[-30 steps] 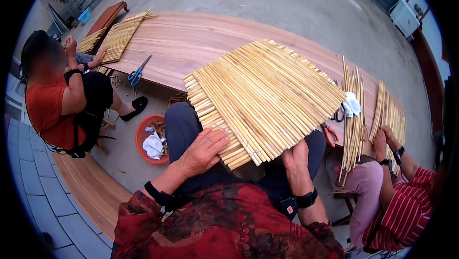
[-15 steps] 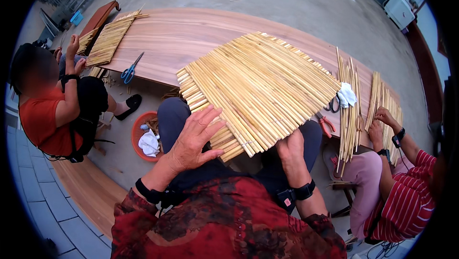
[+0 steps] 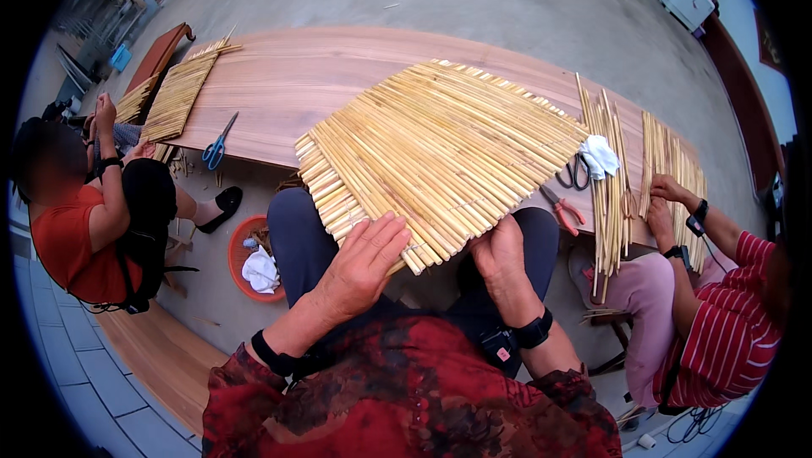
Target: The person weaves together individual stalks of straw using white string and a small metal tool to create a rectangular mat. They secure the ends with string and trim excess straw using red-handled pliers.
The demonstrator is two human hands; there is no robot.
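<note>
While the pale woven straw-stalk mat [image 3: 440, 153] slants away up-right, left hand [image 3: 365, 262] presses flat, fingers spread; right hand [image 3: 499, 257] curls under its near edge.

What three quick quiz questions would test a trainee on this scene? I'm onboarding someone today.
1. True or false: the left hand lies flat on the mat.
2. Where is the right hand? A) at the mat's near edge B) on the blue scissors C) in the red basin
3. What lies beside the white cloth on the table?

Key: 1 true; 2 A; 3 black scissors.
</note>
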